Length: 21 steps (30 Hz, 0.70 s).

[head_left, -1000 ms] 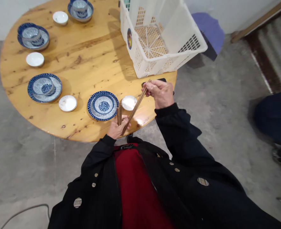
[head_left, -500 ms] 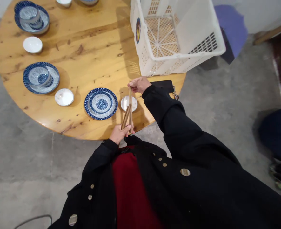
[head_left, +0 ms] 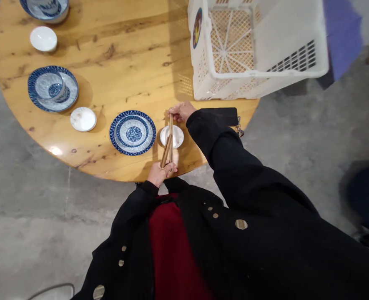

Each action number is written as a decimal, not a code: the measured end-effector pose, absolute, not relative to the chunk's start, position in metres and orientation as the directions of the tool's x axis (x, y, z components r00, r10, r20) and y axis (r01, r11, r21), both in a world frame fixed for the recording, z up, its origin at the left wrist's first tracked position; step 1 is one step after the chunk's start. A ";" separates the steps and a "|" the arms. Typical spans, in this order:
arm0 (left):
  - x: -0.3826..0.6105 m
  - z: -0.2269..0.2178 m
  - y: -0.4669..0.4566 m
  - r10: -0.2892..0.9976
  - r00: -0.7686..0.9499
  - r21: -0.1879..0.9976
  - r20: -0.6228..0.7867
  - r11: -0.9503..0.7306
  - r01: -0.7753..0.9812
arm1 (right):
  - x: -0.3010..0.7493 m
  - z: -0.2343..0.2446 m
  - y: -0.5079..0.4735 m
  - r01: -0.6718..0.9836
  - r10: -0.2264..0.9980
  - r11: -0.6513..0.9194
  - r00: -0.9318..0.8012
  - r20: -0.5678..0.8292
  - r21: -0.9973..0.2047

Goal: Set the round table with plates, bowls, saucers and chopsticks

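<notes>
Both hands are closed on the wooden chopsticks [head_left: 171, 125], which are held over a small white dish [head_left: 178, 139]. One stick stands nearly upright, pinched near its top by the right hand [head_left: 179, 111]; a shorter-looking one is tilted against it, and the lower ends are gripped in the curled left hand [head_left: 158, 174]. Whether the dish is touched by the sticks cannot be told. The sticks are judged light, stiff and smooth, liable to slip or roll apart unless gathered and held around their middles. The dish is taken to be thin, breakable ceramic. Just left of the dish lies a blue-and-white plate [head_left: 132, 132]; farther left, a blue-and-white bowl [head_left: 52, 88] sits on a matching saucer. Beyond the dish stands a white plastic crate [head_left: 256, 54], on a round pine table [head_left: 118, 79] with a glossy, knotty top. Below the dish, past the table edge, a concrete floor [head_left: 31, 233] is seen.
</notes>
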<state>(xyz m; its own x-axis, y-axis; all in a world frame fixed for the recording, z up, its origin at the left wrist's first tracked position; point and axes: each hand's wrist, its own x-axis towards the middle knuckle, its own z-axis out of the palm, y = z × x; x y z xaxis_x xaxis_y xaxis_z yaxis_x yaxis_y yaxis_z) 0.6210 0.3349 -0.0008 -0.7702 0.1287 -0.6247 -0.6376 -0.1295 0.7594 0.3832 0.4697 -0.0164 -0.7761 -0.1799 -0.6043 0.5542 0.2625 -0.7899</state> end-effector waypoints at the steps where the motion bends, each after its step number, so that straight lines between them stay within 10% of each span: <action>1: 0.620 -0.001 0.335 0.118 -0.768 0.756 -0.629 -0.135 -0.640 | 0.383 -0.018 0.470 0.562 -0.169 0.251 -0.776 -0.608 -0.788; 21: 0.616 -0.006 0.329 0.105 -0.749 0.746 -0.654 -0.079 -0.662 | 0.384 -0.022 0.474 0.562 -0.075 0.251 -0.800 -0.595 -0.788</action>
